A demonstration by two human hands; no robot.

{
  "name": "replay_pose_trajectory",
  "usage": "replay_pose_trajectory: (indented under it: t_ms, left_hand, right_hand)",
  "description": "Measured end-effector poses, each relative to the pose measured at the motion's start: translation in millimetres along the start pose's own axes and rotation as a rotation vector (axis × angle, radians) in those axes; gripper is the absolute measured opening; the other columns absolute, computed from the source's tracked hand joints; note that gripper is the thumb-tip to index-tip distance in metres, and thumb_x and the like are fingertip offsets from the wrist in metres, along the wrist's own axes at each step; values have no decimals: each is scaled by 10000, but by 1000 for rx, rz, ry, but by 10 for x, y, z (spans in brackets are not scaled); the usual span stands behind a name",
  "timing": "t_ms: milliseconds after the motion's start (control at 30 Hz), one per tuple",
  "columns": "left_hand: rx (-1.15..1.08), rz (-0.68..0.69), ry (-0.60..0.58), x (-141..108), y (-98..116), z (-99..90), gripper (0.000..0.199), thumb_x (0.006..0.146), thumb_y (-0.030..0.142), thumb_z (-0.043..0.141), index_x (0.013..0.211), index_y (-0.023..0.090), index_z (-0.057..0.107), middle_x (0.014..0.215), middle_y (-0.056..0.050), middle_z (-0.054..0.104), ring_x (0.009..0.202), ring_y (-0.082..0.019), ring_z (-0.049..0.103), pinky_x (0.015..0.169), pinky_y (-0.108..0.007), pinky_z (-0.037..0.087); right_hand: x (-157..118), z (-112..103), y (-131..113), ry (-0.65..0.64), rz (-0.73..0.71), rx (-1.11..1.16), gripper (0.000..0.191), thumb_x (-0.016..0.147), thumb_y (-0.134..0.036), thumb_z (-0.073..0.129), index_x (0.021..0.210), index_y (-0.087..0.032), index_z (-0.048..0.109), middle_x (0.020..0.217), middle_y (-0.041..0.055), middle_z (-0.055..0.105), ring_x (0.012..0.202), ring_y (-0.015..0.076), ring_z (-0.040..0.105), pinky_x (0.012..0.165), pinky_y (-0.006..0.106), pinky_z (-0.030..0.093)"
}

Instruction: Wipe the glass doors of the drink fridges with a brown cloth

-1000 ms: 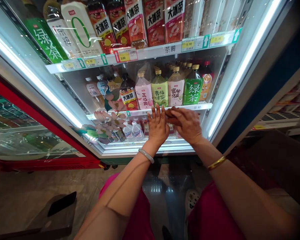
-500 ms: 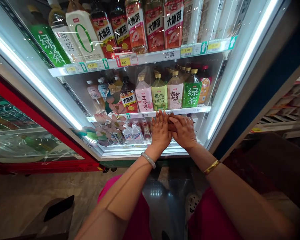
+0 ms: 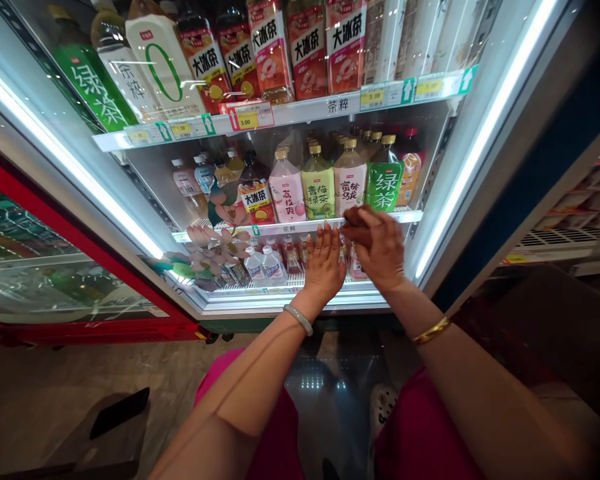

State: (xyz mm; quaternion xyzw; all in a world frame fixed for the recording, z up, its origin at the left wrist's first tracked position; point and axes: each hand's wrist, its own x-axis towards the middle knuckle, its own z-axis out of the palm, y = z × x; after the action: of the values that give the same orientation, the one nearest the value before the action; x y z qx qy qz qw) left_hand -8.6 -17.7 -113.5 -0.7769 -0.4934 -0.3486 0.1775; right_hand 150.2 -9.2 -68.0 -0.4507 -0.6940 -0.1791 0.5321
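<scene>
My left hand (image 3: 325, 263) lies flat with fingers stretched upward against what looks like the glass door of a drinks cooler (image 3: 310, 307). A pale bangle is on that wrist. To its right, my right hand (image 3: 383, 250) is slightly blurred, its bent fingers pointing left; I see nothing in it. A dark shape by its fingertips looks like their reflection. Behind it stand a peach-coloured drink bottle (image 3: 350, 180) and a green tea bottle (image 3: 384, 177). A yellow-green bottle (image 3: 318, 183) is above my left hand. A gold bracelet (image 3: 433, 331) circles my right wrist.
Large bottles line the upper shelf (image 3: 300, 110); smaller ones fill the lower shelves. A flower decal or reflection (image 3: 220, 250) covers the lower left. A red-framed cooler (image 3: 180, 327) stands at left, and a dark flat object (image 3: 120, 412) lies below it. Shelving (image 3: 570, 227) is at right.
My right hand has moved up and to the right, away from my left hand, uncovering part of the lower shelf. My left hand has stayed in nearly the same place.
</scene>
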Motion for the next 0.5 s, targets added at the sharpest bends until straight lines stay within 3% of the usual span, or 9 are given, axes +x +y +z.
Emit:
replay_pose_trajectory:
  t_ms: [100, 167, 267, 400, 500]
  left_hand:
    - [11, 5, -9, 2, 3, -22, 892, 900, 174, 511, 1640, 122, 18, 1718, -179, 54, 1583, -281, -86, 1295, -599, 54]
    - [16, 7, -12, 0, -5, -30, 896, 897, 171, 513, 1640, 123, 15, 1717, -182, 57, 1583, -279, -85, 1294, -601, 53]
    - [19, 15, -9, 2, -16, -16, 885, 899, 173, 516, 1636, 105, 30, 1712, -203, 55, 1583, -287, -87, 1288, -614, 46]
    - [1, 6, -3, 13, -2, 9, 867, 901, 184, 518, 1632, 94, 61, 1709, -209, 43, 1578, -296, -93, 1284, -621, 39]
    - [1, -10, -10, 16, 18, -8, 879, 895, 176, 522, 1636, 104, 55, 1713, -193, 44, 1576, -291, -99, 1287, -611, 31]
  right_hand:
    - [156, -65, 204, 227, 78, 4, 704, 800, -205, 581, 1482, -230, 412, 1380, 150, 502, 1325, 330, 477, 1079, 550, 441]
    - [149, -40, 229, 263, 92, -8, 701, 820, -240, 601, 1492, -212, 402, 1391, 168, 482, 1321, 336, 469, 1078, 553, 439]
    - [5, 59, 71, 146, 67, -36, 629, 872, -305, 623, 1465, -202, 440, 1374, 179, 516, 1271, 337, 499, 1070, 544, 442]
    - [-71, 70, -88, -101, -33, -35, 523, 889, -257, 603, 1404, -233, 515, 1344, 148, 577, 1211, 307, 546, 1060, 496, 455]
    - [60, -53, 61, -42, -15, -12, 519, 863, -213, 599, 1377, -247, 534, 1328, 128, 578, 1236, 305, 533, 1064, 500, 454]
